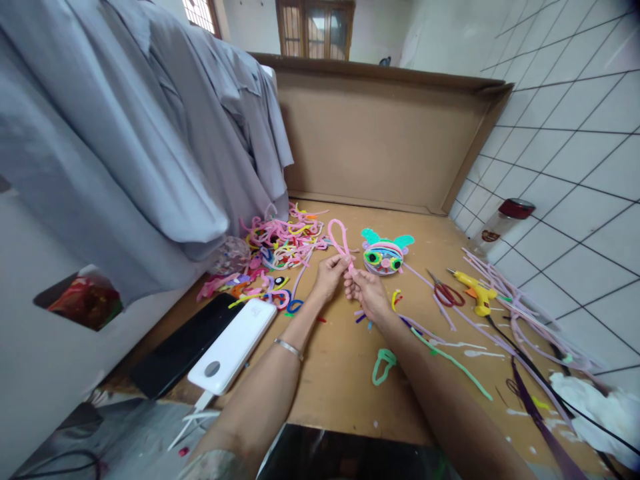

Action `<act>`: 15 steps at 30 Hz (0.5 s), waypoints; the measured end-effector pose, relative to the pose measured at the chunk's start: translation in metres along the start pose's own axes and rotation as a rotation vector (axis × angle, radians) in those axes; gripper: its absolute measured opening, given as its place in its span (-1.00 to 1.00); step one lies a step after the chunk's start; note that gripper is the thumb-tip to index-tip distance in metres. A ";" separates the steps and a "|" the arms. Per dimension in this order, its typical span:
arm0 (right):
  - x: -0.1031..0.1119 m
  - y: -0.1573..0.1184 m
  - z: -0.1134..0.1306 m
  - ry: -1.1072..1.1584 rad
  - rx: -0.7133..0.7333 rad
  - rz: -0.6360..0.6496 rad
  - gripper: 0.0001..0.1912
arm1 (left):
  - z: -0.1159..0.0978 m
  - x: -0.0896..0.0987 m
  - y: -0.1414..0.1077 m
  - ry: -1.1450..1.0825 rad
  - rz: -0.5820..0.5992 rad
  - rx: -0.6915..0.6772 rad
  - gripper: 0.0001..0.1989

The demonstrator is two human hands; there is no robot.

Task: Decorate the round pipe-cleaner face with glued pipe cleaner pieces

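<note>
A pink pipe cleaner (338, 230), bent into a long loop, stands up from between my two hands. My left hand (330, 276) pinches its lower end from the left. From the right, my right hand (367, 291) grips the same end, its fingers closed and almost touching the left ones. Just beyond my right hand sits a round craft figure (383, 257) with green ears, yellow-and-green eyes and a pink nose. Closer to me, a bent green pipe cleaner (384, 367) lies beside my right forearm.
A pile of coloured pipe cleaners (287, 240) lies at left, near a white power bank (233, 347) and a black phone (185, 347). Scissors (447, 293), a yellow glue gun (477, 291) and lilac pipe cleaners (530, 333) are at right. Grey cloth (165, 120) hangs at left.
</note>
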State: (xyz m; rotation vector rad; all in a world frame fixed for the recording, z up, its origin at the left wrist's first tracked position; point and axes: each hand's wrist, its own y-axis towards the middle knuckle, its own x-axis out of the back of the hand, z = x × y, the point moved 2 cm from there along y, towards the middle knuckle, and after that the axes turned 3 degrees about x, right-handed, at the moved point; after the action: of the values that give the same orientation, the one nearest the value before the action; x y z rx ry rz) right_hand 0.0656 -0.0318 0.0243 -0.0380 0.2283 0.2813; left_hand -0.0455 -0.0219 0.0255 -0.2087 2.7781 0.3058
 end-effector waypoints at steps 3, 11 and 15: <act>0.003 -0.002 0.000 -0.327 0.150 -0.059 -0.59 | 0.001 0.000 0.001 0.056 -0.006 -0.034 -0.62; -0.002 -0.011 0.018 -1.235 0.315 -0.073 -0.67 | -0.003 -0.004 -0.002 0.114 0.025 -0.081 -0.61; -0.010 -0.017 0.021 -1.506 0.220 -0.001 -0.71 | -0.006 0.002 0.000 0.070 -0.063 -0.083 -0.64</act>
State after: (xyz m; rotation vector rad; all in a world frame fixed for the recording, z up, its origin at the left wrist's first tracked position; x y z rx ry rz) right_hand 0.0651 -0.0496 0.0469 0.3868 -1.2369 0.2204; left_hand -0.0488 -0.0235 0.0305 -0.3330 2.8236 0.4050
